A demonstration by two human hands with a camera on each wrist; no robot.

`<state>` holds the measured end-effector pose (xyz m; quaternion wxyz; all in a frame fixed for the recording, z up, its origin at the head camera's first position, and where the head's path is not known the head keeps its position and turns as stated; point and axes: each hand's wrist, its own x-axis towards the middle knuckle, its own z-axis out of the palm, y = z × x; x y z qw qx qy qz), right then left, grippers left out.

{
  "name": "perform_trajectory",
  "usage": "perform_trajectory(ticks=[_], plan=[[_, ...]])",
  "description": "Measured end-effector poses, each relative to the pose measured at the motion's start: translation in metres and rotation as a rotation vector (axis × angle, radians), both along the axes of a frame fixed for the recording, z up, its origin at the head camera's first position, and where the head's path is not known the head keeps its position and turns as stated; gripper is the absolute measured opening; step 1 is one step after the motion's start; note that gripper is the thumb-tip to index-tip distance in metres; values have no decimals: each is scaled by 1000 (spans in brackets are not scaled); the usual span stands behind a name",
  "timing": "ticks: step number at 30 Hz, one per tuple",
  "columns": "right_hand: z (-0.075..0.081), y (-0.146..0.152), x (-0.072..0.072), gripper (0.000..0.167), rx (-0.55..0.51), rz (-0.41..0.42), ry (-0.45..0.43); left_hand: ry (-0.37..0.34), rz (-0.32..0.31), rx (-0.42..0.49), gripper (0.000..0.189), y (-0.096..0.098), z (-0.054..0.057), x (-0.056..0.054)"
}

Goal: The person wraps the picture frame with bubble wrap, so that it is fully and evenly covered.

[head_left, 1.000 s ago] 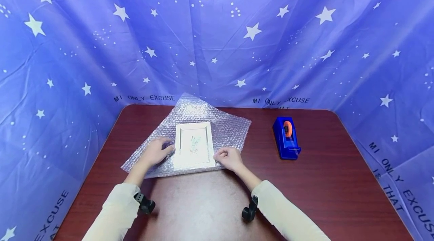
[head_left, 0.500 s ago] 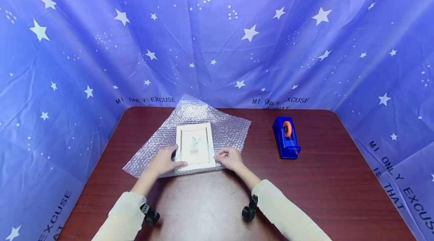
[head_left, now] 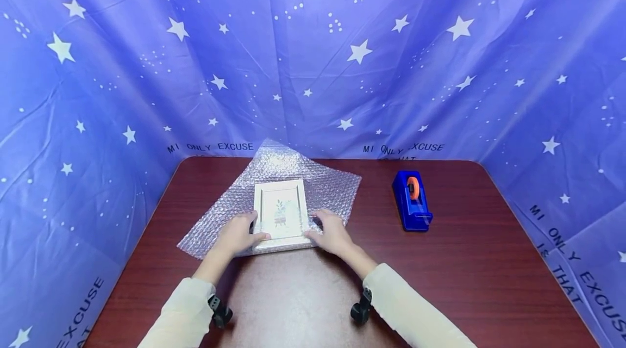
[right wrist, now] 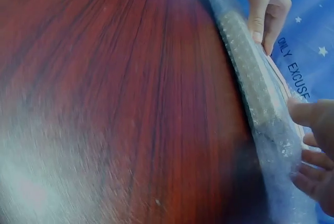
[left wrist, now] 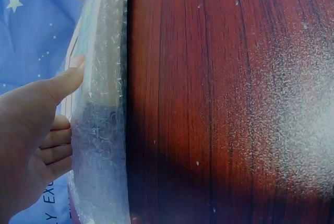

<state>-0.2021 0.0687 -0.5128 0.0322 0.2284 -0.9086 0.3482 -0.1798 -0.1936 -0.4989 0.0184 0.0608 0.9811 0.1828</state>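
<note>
Wears a long, plain cream left sleeve (head_left: 178, 312) and a matching right sleeve (head_left: 415, 310), loosely cut. Carries a small black left camera (head_left: 221, 314) and a similar right camera (head_left: 361, 310), chunky, rounded at the end. Leaves the fingers (left wrist: 56, 139) bare.

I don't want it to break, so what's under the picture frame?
Bubble wrap is under the picture frame: it spreads past its sides and comes up over the near edge. The frame covers the middle, so its back and anything else under there can't be seen.
</note>
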Motion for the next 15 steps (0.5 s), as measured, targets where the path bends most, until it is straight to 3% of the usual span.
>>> perform_trajectory(ticks=[5, 15], plan=[[5, -2, 0, 66, 165, 152, 31, 15, -5, 2, 77, 0, -1, 0], [5, -6, 0, 64, 273, 203, 56, 25, -1, -9, 76, -1, 1, 1]])
